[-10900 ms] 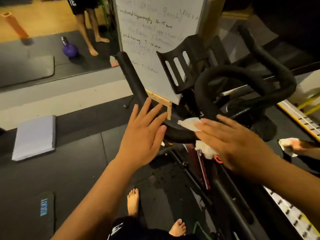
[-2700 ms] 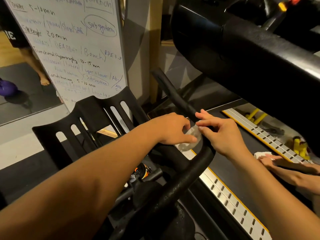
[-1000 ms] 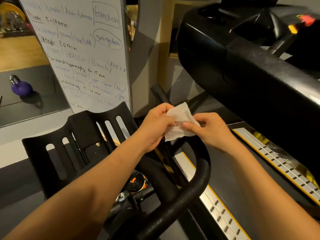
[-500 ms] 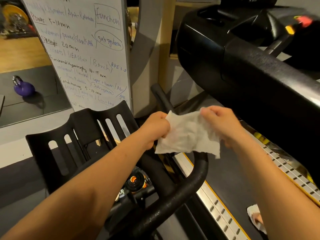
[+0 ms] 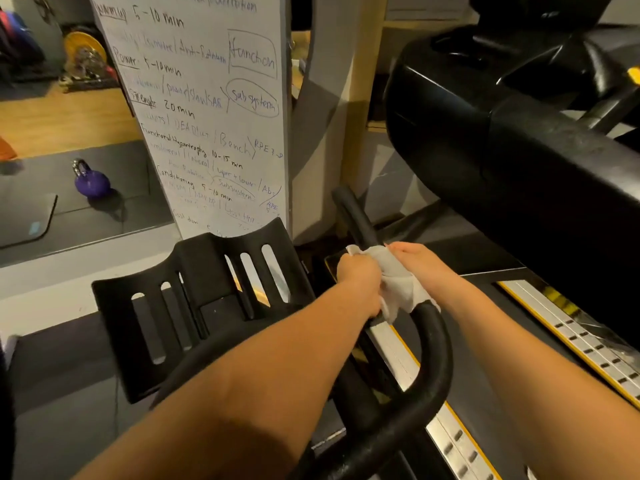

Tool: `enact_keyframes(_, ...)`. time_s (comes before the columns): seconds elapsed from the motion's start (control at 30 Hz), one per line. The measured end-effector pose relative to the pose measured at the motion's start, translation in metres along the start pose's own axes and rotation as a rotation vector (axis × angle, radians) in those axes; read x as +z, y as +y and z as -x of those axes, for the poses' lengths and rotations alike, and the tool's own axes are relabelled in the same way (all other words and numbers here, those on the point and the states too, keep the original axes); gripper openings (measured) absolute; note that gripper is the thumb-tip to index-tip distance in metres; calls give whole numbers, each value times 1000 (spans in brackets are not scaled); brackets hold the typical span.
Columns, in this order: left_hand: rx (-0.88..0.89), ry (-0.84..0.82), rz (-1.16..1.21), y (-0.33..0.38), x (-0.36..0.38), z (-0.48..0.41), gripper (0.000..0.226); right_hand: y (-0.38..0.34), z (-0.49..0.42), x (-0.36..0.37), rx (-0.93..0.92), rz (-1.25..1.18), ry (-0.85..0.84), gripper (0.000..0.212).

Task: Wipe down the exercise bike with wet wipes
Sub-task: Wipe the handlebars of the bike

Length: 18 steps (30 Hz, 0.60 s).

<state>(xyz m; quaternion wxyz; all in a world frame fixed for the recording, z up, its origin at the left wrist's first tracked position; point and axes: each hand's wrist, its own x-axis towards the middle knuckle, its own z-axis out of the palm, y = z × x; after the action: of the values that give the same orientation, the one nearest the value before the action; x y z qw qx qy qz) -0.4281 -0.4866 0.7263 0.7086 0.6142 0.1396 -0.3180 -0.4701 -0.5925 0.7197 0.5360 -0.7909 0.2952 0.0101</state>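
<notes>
Between whiteboard [image 5: 207, 116] and black machine [image 5: 485, 150], left hand [image 5: 358, 280] and right hand [image 5: 419, 263] fingers clutch wipe [image 5: 398, 285] round handlebar [image 5: 436, 358].

Whiteboard [image 5: 207, 109]: "Function", "Subsystem", "20 min"

I see whiteboard [image 5: 207, 116] with handwriting ahead | purple kettlebell [image 5: 91, 181] on dark mat [image 5: 117, 161], left | wooden floor [image 5: 69, 119] beyond | dim light

the wet wipe [image 5: 398, 285] is white and crumpled, wrapped round the bike's black padded handlebar [image 5: 434, 344] where the loop bends up toward its forward horn. my left hand [image 5: 358, 282] grips one side of it and my right hand [image 5: 420, 268] holds the other. the bike's black slotted tray [image 5: 194, 306] stands tilted just left.
</notes>
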Motion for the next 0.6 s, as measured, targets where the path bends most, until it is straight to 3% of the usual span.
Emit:
enact_keyframes(0.2, -161, 96, 351, 3, 13, -17, 20, -7, -25, 4, -100, 33, -4, 35)
enact_keyframes(0.6, -62, 39, 300, 54, 12, -74, 35, -55, -86, 21, -254, -13, 94, 39)
